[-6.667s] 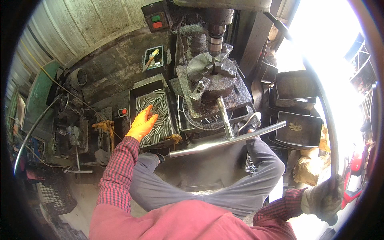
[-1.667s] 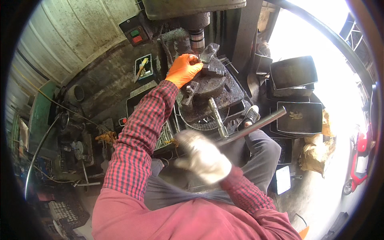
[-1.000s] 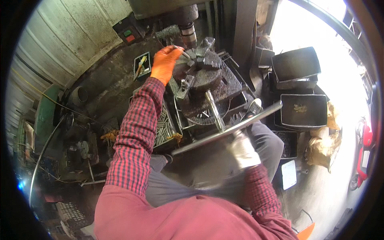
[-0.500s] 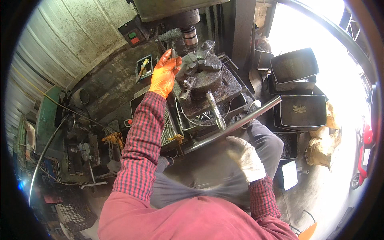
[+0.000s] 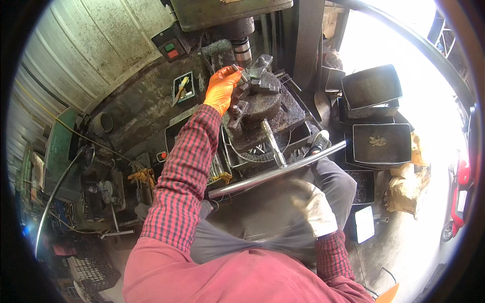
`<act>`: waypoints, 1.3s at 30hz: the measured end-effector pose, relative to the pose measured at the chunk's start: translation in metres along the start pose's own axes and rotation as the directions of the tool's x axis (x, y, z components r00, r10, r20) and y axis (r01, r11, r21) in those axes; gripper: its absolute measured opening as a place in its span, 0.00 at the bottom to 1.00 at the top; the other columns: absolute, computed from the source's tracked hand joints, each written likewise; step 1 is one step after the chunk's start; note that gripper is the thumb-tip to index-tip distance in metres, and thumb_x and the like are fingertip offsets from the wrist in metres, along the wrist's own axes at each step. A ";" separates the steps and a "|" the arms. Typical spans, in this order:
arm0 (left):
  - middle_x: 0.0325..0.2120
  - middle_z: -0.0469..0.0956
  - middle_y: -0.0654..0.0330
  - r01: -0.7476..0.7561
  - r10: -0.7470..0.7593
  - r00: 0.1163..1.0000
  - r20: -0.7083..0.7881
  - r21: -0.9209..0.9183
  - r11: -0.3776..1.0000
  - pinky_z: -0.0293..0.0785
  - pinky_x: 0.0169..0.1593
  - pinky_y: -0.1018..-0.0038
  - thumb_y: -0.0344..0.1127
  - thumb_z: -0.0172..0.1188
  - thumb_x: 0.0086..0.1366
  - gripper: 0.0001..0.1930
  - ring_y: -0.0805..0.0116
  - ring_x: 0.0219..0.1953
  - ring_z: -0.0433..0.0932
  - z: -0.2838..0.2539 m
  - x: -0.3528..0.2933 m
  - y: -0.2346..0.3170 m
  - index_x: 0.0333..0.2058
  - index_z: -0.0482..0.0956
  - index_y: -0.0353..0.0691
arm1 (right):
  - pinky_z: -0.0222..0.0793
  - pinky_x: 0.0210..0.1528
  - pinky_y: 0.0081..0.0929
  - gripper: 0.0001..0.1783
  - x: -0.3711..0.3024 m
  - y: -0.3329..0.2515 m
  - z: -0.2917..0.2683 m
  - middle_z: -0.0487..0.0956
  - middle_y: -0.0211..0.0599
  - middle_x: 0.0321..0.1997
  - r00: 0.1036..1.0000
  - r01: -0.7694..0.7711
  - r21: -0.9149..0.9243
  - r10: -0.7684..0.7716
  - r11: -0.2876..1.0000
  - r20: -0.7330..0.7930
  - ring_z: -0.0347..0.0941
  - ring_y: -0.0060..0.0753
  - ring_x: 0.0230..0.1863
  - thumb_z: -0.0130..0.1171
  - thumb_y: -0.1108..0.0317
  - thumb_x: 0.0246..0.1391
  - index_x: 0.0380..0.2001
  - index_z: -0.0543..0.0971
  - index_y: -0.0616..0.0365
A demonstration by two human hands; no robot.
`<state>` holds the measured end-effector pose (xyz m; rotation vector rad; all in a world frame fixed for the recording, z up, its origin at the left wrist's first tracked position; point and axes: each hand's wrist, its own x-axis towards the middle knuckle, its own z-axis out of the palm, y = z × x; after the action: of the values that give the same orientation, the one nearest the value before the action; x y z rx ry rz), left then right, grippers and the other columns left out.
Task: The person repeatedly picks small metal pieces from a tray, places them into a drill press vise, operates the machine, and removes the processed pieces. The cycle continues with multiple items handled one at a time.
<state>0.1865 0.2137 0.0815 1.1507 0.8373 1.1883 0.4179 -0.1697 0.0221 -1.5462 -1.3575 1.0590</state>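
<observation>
In an orange glove, my left hand [image 5: 223,88] pinches a short metal pin [image 5: 244,78] at the near left side of a dark, greasy vise [image 5: 260,103]. A steel drill chuck [image 5: 242,50] hangs just above and behind the pin. Below the vise, a long shiny metal bar [image 5: 283,170] is fixed crosswise on a shaft [image 5: 273,144]. My right hand [image 5: 316,208], in a white work glove, is over my right thigh, apart from the bar. Its fingers are smeared by motion, so their shape does not show.
Black trays [image 5: 381,144] are stacked at the right beside a crumpled tan sack [image 5: 410,189]. A switch box [image 5: 169,46] with green and red buttons sits behind my left hand. A small tray [image 5: 184,88] holds a yellow-handled brush. More machinery [image 5: 103,189] is at the left.
My left hand has moved right with the pin, closer to the vise. The long bar has turned, its right end coming down toward me. My right hand has drawn slightly back from it.
</observation>
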 end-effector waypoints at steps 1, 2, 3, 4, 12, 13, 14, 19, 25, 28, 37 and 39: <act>0.38 0.86 0.67 0.006 -0.005 1.000 0.000 0.015 1.000 0.75 0.48 0.75 0.28 0.68 0.73 0.06 0.77 0.39 0.80 0.000 0.000 0.000 0.46 0.87 0.39 | 0.77 0.67 0.30 0.31 0.000 -0.004 0.001 0.84 0.45 0.63 1.000 -0.014 0.051 0.014 0.999 0.013 0.81 0.34 0.63 0.74 0.80 0.53 0.62 0.82 0.63; 0.38 0.86 0.67 0.002 -0.002 1.000 0.007 0.039 0.999 0.76 0.48 0.75 0.28 0.68 0.73 0.07 0.76 0.39 0.81 0.001 0.000 0.000 0.47 0.88 0.38 | 0.78 0.66 0.29 0.31 -0.002 -0.009 0.001 0.84 0.45 0.63 1.000 -0.016 0.078 0.015 0.997 0.017 0.81 0.34 0.63 0.74 0.81 0.52 0.62 0.82 0.63; 0.39 0.86 0.67 0.016 -0.014 1.000 -0.023 0.079 0.997 0.76 0.48 0.75 0.28 0.68 0.73 0.07 0.76 0.40 0.81 0.002 -0.001 0.000 0.47 0.88 0.38 | 0.78 0.66 0.29 0.32 -0.002 -0.015 0.001 0.84 0.45 0.63 0.999 -0.026 0.076 0.024 0.997 0.026 0.81 0.33 0.63 0.74 0.82 0.52 0.62 0.82 0.63; 0.40 0.87 0.67 0.013 -0.014 1.000 0.013 0.078 0.997 0.76 0.49 0.76 0.27 0.67 0.73 0.07 0.76 0.41 0.82 0.004 -0.002 0.001 0.48 0.88 0.38 | 0.79 0.65 0.29 0.32 -0.003 -0.023 0.001 0.84 0.45 0.63 0.999 -0.018 0.130 0.014 0.991 0.030 0.80 0.33 0.64 0.73 0.82 0.51 0.62 0.82 0.63; 0.34 0.90 0.60 -0.167 0.104 0.985 0.137 0.617 0.769 0.79 0.48 0.72 0.38 0.69 0.65 0.13 0.74 0.38 0.85 0.009 -0.008 0.009 0.43 0.89 0.34 | 0.75 0.73 0.38 0.39 0.006 -0.064 -0.014 0.78 0.46 0.70 0.943 0.274 0.099 -0.247 0.957 -0.222 0.77 0.44 0.69 0.73 0.86 0.47 0.66 0.77 0.66; 0.33 0.90 0.59 -0.184 0.114 0.982 0.150 0.629 0.755 0.79 0.47 0.72 0.38 0.69 0.65 0.13 0.73 0.38 0.86 0.010 -0.007 0.008 0.42 0.90 0.34 | 0.71 0.75 0.37 0.43 0.018 -0.059 -0.017 0.78 0.51 0.70 0.923 0.286 -0.087 -0.299 0.954 -0.245 0.77 0.46 0.70 0.77 0.82 0.45 0.68 0.75 0.66; 0.33 0.90 0.58 -0.188 0.109 0.981 0.161 0.641 0.744 0.79 0.46 0.72 0.38 0.68 0.65 0.13 0.72 0.38 0.86 0.010 -0.005 0.006 0.41 0.90 0.34 | 0.71 0.74 0.36 0.42 0.030 -0.052 -0.013 0.79 0.52 0.69 0.938 0.216 -0.163 -0.251 0.963 -0.238 0.77 0.45 0.69 0.77 0.78 0.48 0.68 0.75 0.65; 0.35 0.88 0.64 -0.168 0.097 0.985 0.143 0.660 0.732 0.78 0.45 0.76 0.35 0.69 0.66 0.10 0.77 0.38 0.83 0.010 0.001 0.002 0.42 0.90 0.35 | 0.78 0.51 0.34 0.36 0.066 -0.022 0.054 0.88 0.51 0.47 0.968 -0.244 -0.129 0.232 0.961 -0.099 0.85 0.42 0.50 0.65 0.46 0.69 0.68 0.76 0.63; 0.34 0.89 0.63 -0.151 0.086 0.988 0.127 0.721 0.676 0.78 0.44 0.75 0.37 0.70 0.66 0.12 0.77 0.38 0.84 0.012 0.000 0.005 0.42 0.90 0.35 | 0.70 0.59 0.39 0.38 0.033 -0.081 0.095 0.84 0.43 0.53 0.972 -0.131 0.529 0.002 0.838 0.237 0.77 0.39 0.55 0.67 0.44 0.65 0.67 0.78 0.64; 0.32 0.89 0.55 -0.182 0.118 0.983 0.141 0.677 0.713 0.80 0.46 0.68 0.42 0.70 0.63 0.16 0.66 0.37 0.87 0.011 0.000 0.005 0.41 0.91 0.34 | 0.63 0.77 0.50 0.48 0.034 -0.110 0.032 0.74 0.50 0.73 0.862 0.505 0.094 -0.507 0.858 0.000 0.69 0.56 0.75 0.87 0.56 0.44 0.66 0.75 0.62; 0.34 0.89 0.61 -0.184 0.111 0.982 0.151 0.664 0.725 0.77 0.42 0.76 0.37 0.72 0.66 0.12 0.77 0.36 0.83 0.012 -0.002 0.006 0.43 0.90 0.34 | 0.81 0.53 0.41 0.29 0.076 -0.025 0.053 0.88 0.39 0.52 0.995 -0.041 0.091 0.049 0.995 -0.090 0.83 0.38 0.49 0.75 0.63 0.56 0.60 0.82 0.59; 0.34 0.89 0.62 -0.178 0.099 0.983 0.152 0.691 0.701 0.77 0.42 0.77 0.37 0.71 0.66 0.12 0.77 0.36 0.83 0.012 -0.001 0.008 0.43 0.90 0.34 | 0.81 0.50 0.40 0.30 0.063 -0.031 0.096 0.87 0.37 0.55 0.965 -0.258 0.472 0.199 0.843 0.172 0.83 0.33 0.49 0.70 0.59 0.65 0.66 0.78 0.60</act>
<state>0.1952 0.2097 0.0920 1.9174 1.1914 0.9209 0.3217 -0.0996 0.0146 -1.2904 -0.8832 1.5295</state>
